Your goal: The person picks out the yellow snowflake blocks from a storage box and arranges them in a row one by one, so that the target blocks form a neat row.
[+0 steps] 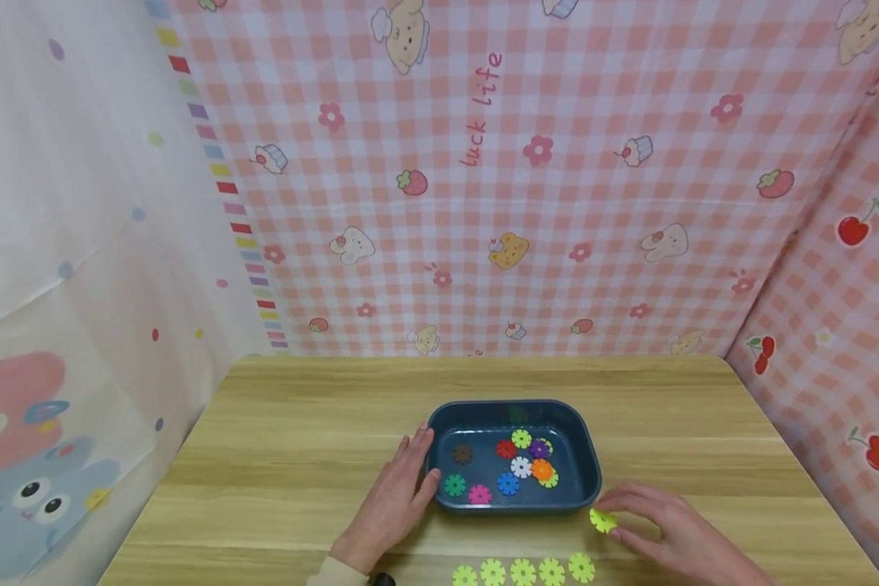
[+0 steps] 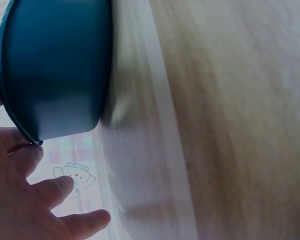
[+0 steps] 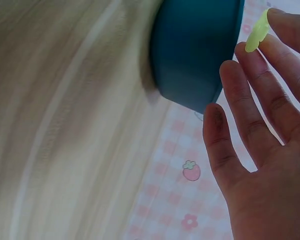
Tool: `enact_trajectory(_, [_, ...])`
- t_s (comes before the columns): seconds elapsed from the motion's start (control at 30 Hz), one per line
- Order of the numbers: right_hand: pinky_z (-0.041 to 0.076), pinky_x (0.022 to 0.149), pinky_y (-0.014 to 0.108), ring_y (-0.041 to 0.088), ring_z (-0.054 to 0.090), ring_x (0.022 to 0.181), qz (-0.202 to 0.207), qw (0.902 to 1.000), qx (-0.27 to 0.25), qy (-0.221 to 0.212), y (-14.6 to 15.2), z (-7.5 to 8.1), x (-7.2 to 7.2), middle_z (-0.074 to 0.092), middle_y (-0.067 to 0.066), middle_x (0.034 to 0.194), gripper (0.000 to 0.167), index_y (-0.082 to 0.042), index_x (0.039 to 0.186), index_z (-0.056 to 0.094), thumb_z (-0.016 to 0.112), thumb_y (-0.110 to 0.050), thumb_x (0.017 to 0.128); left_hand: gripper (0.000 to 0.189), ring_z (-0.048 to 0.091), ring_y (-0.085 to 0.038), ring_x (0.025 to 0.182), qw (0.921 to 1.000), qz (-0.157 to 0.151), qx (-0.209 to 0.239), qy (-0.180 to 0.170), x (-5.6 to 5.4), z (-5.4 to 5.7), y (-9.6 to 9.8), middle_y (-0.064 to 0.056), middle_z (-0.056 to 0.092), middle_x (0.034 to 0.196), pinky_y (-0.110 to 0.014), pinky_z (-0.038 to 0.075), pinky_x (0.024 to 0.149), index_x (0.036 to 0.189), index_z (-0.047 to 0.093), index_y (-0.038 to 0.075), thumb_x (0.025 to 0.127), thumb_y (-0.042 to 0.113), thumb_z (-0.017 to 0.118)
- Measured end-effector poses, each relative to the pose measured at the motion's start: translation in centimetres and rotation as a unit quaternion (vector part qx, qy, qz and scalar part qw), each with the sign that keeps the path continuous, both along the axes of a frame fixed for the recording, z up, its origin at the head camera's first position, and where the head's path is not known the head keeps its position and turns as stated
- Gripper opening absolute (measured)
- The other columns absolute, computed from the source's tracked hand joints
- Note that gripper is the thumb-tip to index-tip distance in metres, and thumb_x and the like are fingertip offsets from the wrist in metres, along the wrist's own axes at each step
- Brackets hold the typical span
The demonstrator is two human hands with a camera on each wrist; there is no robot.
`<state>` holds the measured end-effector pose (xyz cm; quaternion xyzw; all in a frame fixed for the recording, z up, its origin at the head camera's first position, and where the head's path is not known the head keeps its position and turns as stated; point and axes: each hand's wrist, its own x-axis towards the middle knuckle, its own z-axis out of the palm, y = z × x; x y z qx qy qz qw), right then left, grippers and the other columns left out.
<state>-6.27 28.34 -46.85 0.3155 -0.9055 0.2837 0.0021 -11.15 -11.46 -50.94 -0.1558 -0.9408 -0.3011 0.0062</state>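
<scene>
My right hand (image 1: 677,527) pinches a yellow-green disc (image 1: 601,521) between thumb and fingertips; my left hand (image 1: 390,505), fingers extended, touches the tray (image 1: 476,422).

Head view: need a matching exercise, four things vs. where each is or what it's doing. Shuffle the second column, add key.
1. Left hand
2. Right hand
3. Blue disc
4. Five yellow discs

A. Lying inside the tray
B. Pinching a single disc
C. In a row on the table
D. At the tray's left end

Pairs: 1-D, 2-B, 3-A, 4-C
</scene>
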Motion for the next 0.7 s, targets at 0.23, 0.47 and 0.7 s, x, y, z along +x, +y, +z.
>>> enact_trajectory(0.23, [0.057,0.087,0.026,0.008,0.061,0.103,0.003,0.9973,-0.008,-0.073,0.6,-0.7,-0.2,0.066,-0.01,0.12,0.028,-0.024,0.123,0.073,0.067,-0.039,0.101,0.06,0.031,-0.042,0.151,0.9999,-0.005,0.002,0.009,0.1,0.0,0.0,-0.009,0.028,0.169,-0.069,0.033,0.114,0.162,0.034,0.007,0.11,0.032,0.049])
enact_trajectory(0.47, [0.057,0.089,0.028,0.01,0.061,0.102,-0.009,0.9899,0.009,-0.141,1.1,-1.0,-0.3,0.066,-0.009,0.121,0.032,-0.023,0.125,0.072,0.068,-0.043,0.1,0.06,0.028,-0.04,0.153,1.0,0.0,0.0,-0.005,0.1,0.1,0.1,-0.006,0.025,0.17,-0.067,0.032,0.116,0.163,0.033,0.01,0.11,0.034,0.048])
enact_trajectory(0.7, [0.056,0.089,0.026,0.007,0.06,0.101,0.001,0.9842,0.005,-0.177,1.4,-1.9,-0.4,0.067,-0.008,0.12,0.031,-0.02,0.125,0.072,0.07,-0.037,0.1,0.06,0.028,-0.04,0.153,1.0,0.004,-0.005,-0.006,0.1,0.1,0.1,-0.006,0.025,0.171,-0.068,0.032,0.115,0.163,0.032,0.01,0.11,0.034,0.048])
